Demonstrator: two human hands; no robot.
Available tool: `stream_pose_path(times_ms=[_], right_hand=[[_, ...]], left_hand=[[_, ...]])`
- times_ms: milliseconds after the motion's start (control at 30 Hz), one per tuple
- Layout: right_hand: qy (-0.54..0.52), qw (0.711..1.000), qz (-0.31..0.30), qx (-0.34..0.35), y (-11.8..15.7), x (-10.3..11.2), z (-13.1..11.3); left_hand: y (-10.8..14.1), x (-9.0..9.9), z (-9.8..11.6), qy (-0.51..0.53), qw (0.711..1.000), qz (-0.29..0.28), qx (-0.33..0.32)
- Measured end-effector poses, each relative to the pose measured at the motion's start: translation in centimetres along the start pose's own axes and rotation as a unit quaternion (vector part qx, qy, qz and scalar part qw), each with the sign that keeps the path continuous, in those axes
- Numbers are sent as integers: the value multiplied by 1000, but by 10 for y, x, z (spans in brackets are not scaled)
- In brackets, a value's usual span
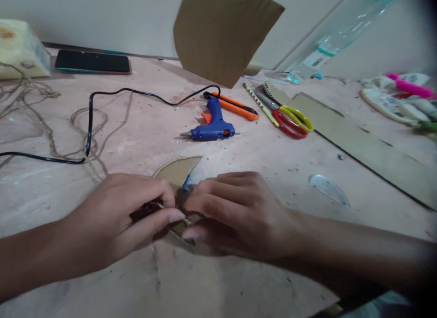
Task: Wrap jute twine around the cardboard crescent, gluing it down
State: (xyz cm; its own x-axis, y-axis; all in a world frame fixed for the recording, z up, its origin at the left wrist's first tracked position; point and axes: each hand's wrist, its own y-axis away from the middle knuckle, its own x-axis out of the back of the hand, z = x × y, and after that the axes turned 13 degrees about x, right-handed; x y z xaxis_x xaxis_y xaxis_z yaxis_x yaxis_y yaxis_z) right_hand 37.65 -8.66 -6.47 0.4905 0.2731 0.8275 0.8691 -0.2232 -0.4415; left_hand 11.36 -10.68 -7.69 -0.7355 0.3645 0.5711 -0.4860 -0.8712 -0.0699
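Observation:
A curved, crescent-like cardboard piece (175,171) lies on the table under both hands, with cord along its outer edge. My left hand (136,217) pinches a thin strand of twine (187,221) between thumb and forefinger at the piece's left side. My right hand (232,213) is closed at its right side, fingertips on the piece beside the same strand; what they grip is hidden. A small blue patch (186,183) shows on the cardboard's inner edge, near the right fingertips. Something dark red (145,211) shows within the left hand.
Beyond the hands lie a blue glue gun (213,126) with a black cable, an orange cutter (235,106), a pencil (261,105) and scissors (290,122). Loose twine (51,135) and a phone (92,62) are left. Cardboard (368,145) and a clear protractor (328,188) lie right.

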Motion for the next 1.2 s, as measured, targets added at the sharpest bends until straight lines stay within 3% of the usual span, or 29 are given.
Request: stream_pose_path(times_ms=[133, 333, 467, 667, 800, 1200], right_hand=[[35, 999, 9, 14, 0, -3, 2], [22, 999, -10, -37, 1, 5, -15], [7, 998, -5, -56, 8, -1, -21], [36, 999, -25, -27, 15, -17, -18], [43, 998, -46, -9, 14, -20, -17], [-31, 999, 23, -35, 20, -17, -17]], left_hand=[[-3, 3, -1, -8, 1000, -20, -17], [-1, 4, 1, 1, 999, -36, -38], [-3, 7, -1, 19, 998, -46, -32], [-10, 13, -14, -24, 993, -95, -58], [-9, 14, -16, -67, 989, -97, -89], [-9, 14, -18, -70, 990, -98, -69]])
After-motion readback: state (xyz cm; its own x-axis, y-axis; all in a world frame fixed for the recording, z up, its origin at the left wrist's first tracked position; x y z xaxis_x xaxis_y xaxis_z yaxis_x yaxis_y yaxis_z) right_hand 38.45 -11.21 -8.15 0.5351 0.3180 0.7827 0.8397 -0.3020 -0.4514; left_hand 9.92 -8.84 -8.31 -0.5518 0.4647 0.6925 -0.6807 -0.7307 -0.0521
